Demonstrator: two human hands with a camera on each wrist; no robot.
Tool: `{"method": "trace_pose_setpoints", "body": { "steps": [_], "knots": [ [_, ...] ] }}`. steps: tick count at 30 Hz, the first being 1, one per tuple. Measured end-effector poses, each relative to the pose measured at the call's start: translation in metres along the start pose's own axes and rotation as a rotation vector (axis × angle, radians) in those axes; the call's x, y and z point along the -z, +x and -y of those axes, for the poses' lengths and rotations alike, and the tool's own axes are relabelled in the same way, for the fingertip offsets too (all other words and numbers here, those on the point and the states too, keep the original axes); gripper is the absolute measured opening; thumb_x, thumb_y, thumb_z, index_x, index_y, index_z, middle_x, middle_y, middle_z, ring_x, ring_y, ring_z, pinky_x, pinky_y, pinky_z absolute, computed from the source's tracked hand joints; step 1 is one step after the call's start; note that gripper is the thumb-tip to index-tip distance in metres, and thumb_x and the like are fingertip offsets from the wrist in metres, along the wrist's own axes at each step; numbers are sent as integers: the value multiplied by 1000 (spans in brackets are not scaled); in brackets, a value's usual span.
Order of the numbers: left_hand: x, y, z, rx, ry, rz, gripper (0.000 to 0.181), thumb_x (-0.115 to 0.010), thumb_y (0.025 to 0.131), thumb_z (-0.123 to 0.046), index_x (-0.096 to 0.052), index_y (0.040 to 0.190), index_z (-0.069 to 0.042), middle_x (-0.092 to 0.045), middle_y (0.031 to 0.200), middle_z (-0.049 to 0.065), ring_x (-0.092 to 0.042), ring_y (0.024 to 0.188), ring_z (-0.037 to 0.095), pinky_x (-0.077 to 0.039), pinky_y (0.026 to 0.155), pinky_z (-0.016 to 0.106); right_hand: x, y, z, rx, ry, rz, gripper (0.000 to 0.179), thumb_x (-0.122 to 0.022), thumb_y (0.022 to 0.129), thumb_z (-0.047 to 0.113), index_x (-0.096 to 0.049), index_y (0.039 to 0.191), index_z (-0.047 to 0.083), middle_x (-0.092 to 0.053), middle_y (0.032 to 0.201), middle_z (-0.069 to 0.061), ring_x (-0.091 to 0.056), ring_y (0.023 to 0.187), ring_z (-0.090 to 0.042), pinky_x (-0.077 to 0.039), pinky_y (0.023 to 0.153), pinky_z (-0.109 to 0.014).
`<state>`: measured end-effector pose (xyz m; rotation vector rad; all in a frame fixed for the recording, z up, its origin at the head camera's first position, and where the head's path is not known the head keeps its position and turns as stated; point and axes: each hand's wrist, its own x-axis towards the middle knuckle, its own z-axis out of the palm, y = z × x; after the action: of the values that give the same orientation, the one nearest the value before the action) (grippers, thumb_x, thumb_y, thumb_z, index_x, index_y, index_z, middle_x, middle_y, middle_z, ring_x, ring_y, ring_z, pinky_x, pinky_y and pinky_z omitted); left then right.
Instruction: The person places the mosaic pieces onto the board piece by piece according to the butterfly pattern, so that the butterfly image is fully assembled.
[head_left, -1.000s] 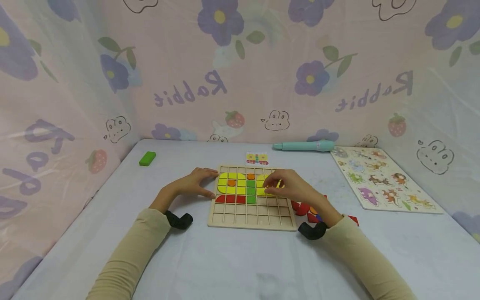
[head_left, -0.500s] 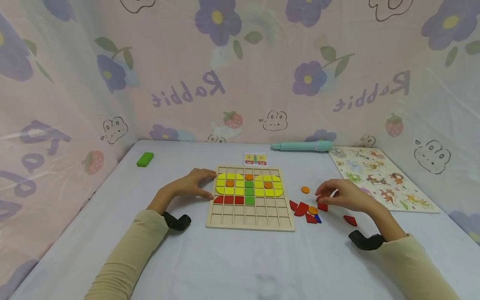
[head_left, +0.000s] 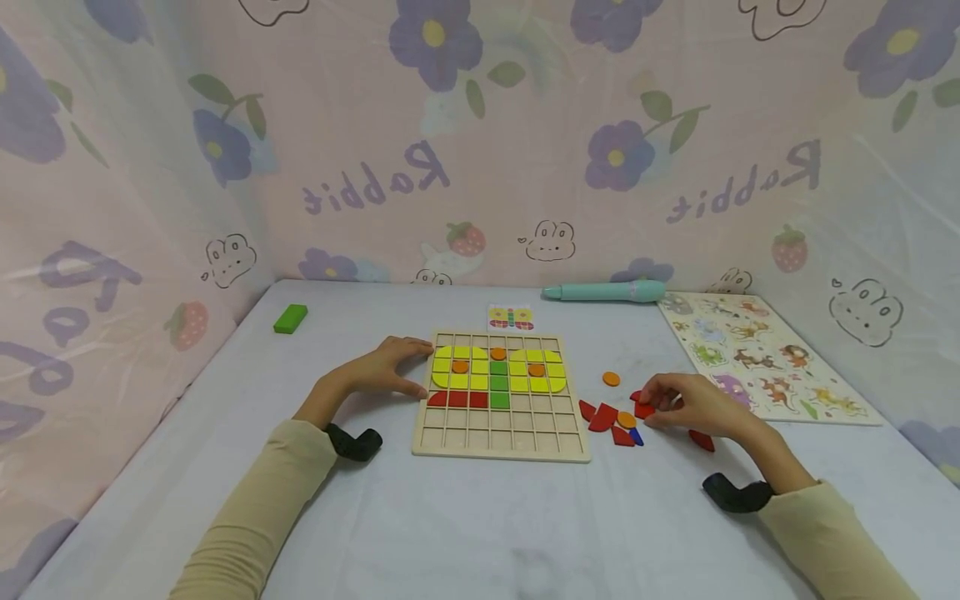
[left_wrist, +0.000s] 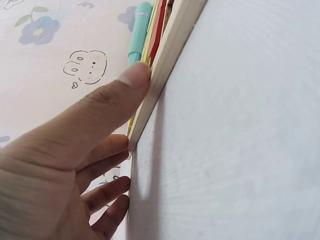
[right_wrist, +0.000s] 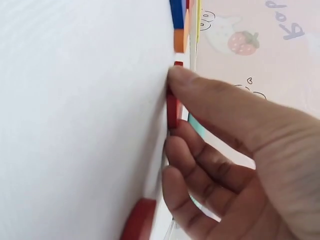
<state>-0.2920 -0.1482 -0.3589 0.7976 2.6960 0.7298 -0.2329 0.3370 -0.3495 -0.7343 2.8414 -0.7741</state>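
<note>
My left hand (head_left: 382, 368) rests at the left side of a wooden grid board (head_left: 502, 444), thumb and fingertips touching its edge. Yellow pieces (head_left: 442, 379), red pieces (head_left: 459, 399), green squares (head_left: 498, 384) and orange discs fill part of the grid's upper half. Right of the board, my right hand (head_left: 696, 405) pinches a flat red piece (right_wrist: 173, 111) low over the table, thumb on one end and index finger near the other. Around it lie more red pieces (head_left: 602, 417), orange discs (head_left: 611, 379) and a blue piece (head_left: 637, 437).
A small pattern card (head_left: 511, 318) lies behind the board. Farther back is a teal pen-shaped object (head_left: 604, 292). An animal puzzle board (head_left: 772, 358) lies at the right, a green block (head_left: 290, 318) at the back left. Printed cloth (head_left: 495, 150) encloses the table.
My right hand has left the grid's yellow area, uncovering an orange disc there, and moved right to the loose pieces, where it now pinches a red piece. My left hand stays at the board.
</note>
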Motion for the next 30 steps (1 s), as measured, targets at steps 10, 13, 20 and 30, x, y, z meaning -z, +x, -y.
{"method": "trace_pose_setpoints", "body": {
  "steps": [10, 13, 20, 30],
  "knots": [
    [1, 0, 1, -2, 4, -3, 79, -74, 76, -40, -41, 141, -10, -33, 149, 9, -19, 138, 30, -17, 111, 52, 0, 5, 12, -3, 35, -11, 28, -74, 80, 25, -65, 101, 10, -61, 86, 4, -53, 79, -11, -49, 68, -20],
    [1, -1, 1, 1, 6, -2, 79, -74, 76, -41, -41, 141, -10, -34, 148, 8, -19, 138, 30, -17, 111, 52, -2, 12, 24, 10, 71, -38, 29, -74, 80, 25, -66, 102, 9, -60, 84, 3, -53, 77, -12, -50, 67, -20],
    [2, -1, 1, 2, 15, -2, 79, -73, 77, -41, -41, 141, -10, -33, 149, 9, -19, 138, 30, -17, 111, 52, -17, 44, 66, 35, 127, -98, 26, -76, 78, 20, -67, 100, 9, -61, 81, 1, -54, 76, -16, -50, 66, -23],
    [0, 1, 4, -16, 0, -8, 80, -74, 76, -42, -41, 141, -10, -34, 148, 8, -20, 138, 30, -18, 111, 52, -52, 81, 108, 128, 163, -50, 25, -78, 75, 23, -70, 96, 12, -64, 88, 3, -55, 78, -15, -50, 65, -24]
  ]
}}
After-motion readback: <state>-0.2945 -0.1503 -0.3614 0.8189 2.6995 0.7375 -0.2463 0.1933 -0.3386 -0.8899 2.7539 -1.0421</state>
